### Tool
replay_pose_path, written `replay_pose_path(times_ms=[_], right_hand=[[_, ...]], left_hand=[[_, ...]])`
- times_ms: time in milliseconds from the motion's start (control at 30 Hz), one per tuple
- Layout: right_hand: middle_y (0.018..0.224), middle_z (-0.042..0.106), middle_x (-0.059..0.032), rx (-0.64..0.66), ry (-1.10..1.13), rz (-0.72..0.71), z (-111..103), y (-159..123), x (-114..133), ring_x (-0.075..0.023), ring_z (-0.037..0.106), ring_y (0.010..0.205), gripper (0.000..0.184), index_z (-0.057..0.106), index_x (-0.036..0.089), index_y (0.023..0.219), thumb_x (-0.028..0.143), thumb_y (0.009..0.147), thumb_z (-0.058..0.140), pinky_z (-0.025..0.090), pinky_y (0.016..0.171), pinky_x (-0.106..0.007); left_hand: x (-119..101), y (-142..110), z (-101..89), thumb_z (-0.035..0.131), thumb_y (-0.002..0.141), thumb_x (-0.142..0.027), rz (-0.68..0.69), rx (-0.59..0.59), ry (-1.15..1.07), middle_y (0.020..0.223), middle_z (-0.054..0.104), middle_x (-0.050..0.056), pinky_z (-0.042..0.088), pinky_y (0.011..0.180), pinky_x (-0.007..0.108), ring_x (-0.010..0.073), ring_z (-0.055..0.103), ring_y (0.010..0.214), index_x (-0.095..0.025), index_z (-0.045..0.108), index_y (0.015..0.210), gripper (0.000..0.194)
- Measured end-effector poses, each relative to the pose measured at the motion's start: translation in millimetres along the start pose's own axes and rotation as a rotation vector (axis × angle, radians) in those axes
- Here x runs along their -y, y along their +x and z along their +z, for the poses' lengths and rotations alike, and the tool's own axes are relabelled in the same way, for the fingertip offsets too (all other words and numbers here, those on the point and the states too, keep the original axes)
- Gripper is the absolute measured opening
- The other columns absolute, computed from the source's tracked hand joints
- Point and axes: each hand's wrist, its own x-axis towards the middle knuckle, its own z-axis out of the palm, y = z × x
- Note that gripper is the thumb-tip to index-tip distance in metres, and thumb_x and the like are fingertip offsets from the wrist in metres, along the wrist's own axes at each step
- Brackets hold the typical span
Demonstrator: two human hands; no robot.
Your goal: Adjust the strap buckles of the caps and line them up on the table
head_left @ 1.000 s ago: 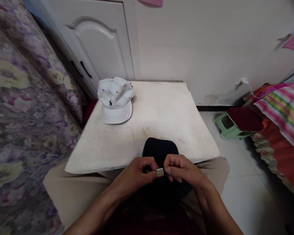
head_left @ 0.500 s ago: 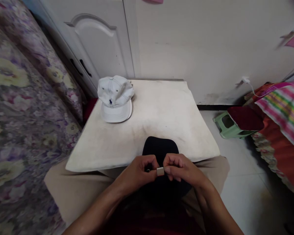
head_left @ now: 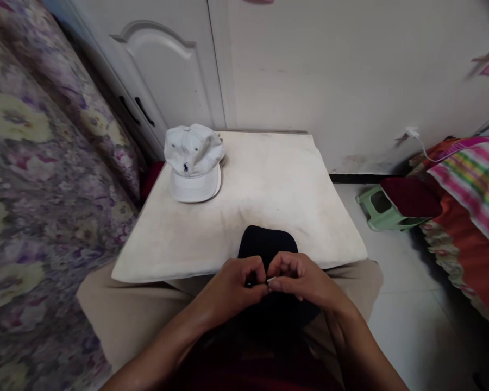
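Observation:
A black cap (head_left: 264, 241) lies across the near edge of the table and my lap, its brim toward the table. Above it my left hand (head_left: 242, 282) is closed, thumb and forefinger pinched at the cap's dark material. My right hand (head_left: 299, 276) is closed too, its thumb and forefinger on a small white tag (head_left: 271, 280) between the two hands. The fingertips nearly meet there and hide most of the tag. Farther back on the left of the table sits a white cap (head_left: 193, 152) with a small dark emblem, with another brim showing under its own.
The table (head_left: 277, 179) has a pale cover and stands against the wall. A floral curtain (head_left: 16, 217) hangs at left, beside a white cabinet door (head_left: 163, 70). On the right are a green stool (head_left: 377, 209) with a dark red top and a bed with a striped cover (head_left: 476, 179).
The white tag was broad and flat to view; now only a thin sliver shows. My right fingertips have moved slightly left and up, closer to my left hand.

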Motion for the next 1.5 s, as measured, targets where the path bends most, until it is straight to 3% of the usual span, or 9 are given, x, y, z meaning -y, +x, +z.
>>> replay_pose_path(times_ms=[133, 267, 467, 733, 967, 1067, 1167, 1300, 1500], right_hand=[[0.063, 0.053, 0.006, 0.016, 0.038, 0.0, -2.7, 0.3, -0.1, -0.0053, 0.039, 0.047, 0.023, 0.062, 0.018, 0.084, 0.034, 0.077, 0.077, 0.027, 0.039, -0.016], [0.063, 0.054, 0.0059, 0.002, 0.066, 0.018, -5.8, 0.9, -4.7, -0.0045, 0.036, 0.045, 0.026, 0.062, 0.017, 0.084, 0.036, 0.077, 0.078, 0.024, 0.038, -0.017], [0.062, 0.054, 0.006, 0.019, 0.092, 0.022, -8.9, 3.1, -13.9, -0.0036, 0.031, 0.043, 0.027, 0.062, 0.017, 0.086, 0.036, 0.077, 0.079, 0.021, 0.036, -0.017], [0.064, 0.055, 0.0053, 0.026, 0.089, 0.012, -8.2, 3.2, -13.4, -0.004, 0.035, 0.045, 0.027, 0.062, 0.017, 0.089, 0.036, 0.078, 0.078, 0.023, 0.037, -0.016], [0.066, 0.057, 0.0053, 0.013, 0.095, -0.086, -2.5, 4.4, -9.9, -0.0043, 0.041, 0.05, 0.019, 0.064, 0.017, 0.088, 0.026, 0.079, 0.078, 0.029, 0.042, -0.015], [0.074, 0.062, 0.0034, 0.015, 0.112, -0.05, -5.2, 2.0, -8.9, -0.005, 0.046, 0.051, 0.026, 0.065, 0.018, 0.097, 0.027, 0.077, 0.08, 0.031, 0.04, -0.014], [0.082, 0.069, -0.0009, 0.112, 0.166, -0.035, -10.6, -2.8, -8.8, -0.0079, 0.055, 0.057, 0.034, 0.064, 0.018, 0.104, 0.032, 0.077, 0.08, 0.038, 0.042, -0.015], [0.08, 0.073, -0.0035, 0.21, 0.183, -0.056, -15.3, -7.4, -12.1, -0.007, 0.056, 0.055, 0.021, 0.064, 0.015, 0.094, 0.032, 0.086, 0.073, 0.041, 0.048, -0.017], [0.073, 0.068, 0.0011, 0.144, 0.248, -0.069, -13.1, -4.6, -20.6, -0.004, 0.055, 0.049, 0.019, 0.066, 0.015, 0.085, 0.032, 0.085, 0.074, 0.044, 0.049, -0.015]], left_hand=[[-3.2, 0.2, -4.3, 0.065, 0.08, -0.028, -0.005, 0.047, -0.058, 0.066, 0.05, -0.005, 0.032, 0.059, 0.024, 0.0122, 0.043, 0.064, -0.018, 0.054, 0.072, 0.017], [-5.8, -2.4, -19.1, 0.054, 0.091, -0.037, 0.025, 0.133, -0.118, 0.075, 0.058, -0.001, 0.038, 0.064, 0.025, 0.0146, 0.051, 0.07, -0.019, 0.066, 0.089, 0.022], [-0.8, -8.8, -30.2, 0.049, 0.096, -0.04, 0.013, 0.062, -0.277, 0.092, 0.066, 0.003, 0.044, 0.081, 0.029, 0.0201, 0.059, 0.09, -0.022, 0.07, 0.091, 0.029], [0.4, -8.6, -29.8, 0.046, 0.097, -0.041, 0.044, 0.074, -0.104, 0.082, 0.063, 0.001, 0.039, 0.071, 0.028, 0.018, 0.054, 0.078, -0.021, 0.071, 0.089, 0.033], [5.0, -2.1, -18.0, 0.054, 0.093, -0.04, -0.002, 0.185, -0.099, 0.066, 0.046, -0.004, 0.029, 0.056, 0.025, 0.0114, 0.041, 0.062, -0.017, 0.062, 0.076, 0.03], [6.3, -0.9, -17.1, 0.057, 0.091, -0.039, -0.026, 0.195, -0.116, 0.066, 0.046, -0.005, 0.028, 0.055, 0.023, 0.0104, 0.039, 0.06, -0.016, 0.063, 0.078, 0.027], [6.2, -1.5, -20.4, 0.057, 0.091, -0.039, -0.02, 0.213, -0.118, 0.066, 0.047, -0.005, 0.027, 0.055, 0.023, 0.0103, 0.039, 0.06, -0.015, 0.065, 0.083, 0.026], [6.3, -2.7, -25.0, 0.056, 0.092, -0.04, 0.001, 0.228, -0.1, 0.068, 0.049, -0.004, 0.028, 0.056, 0.024, 0.0109, 0.04, 0.062, -0.014, 0.066, 0.087, 0.028], [10.4, -0.8, -29.2, 0.056, 0.092, -0.041, 0.035, 0.238, -0.097, 0.068, 0.049, -0.004, 0.029, 0.058, 0.023, 0.0114, 0.041, 0.064, -0.016, 0.062, 0.082, 0.028]])
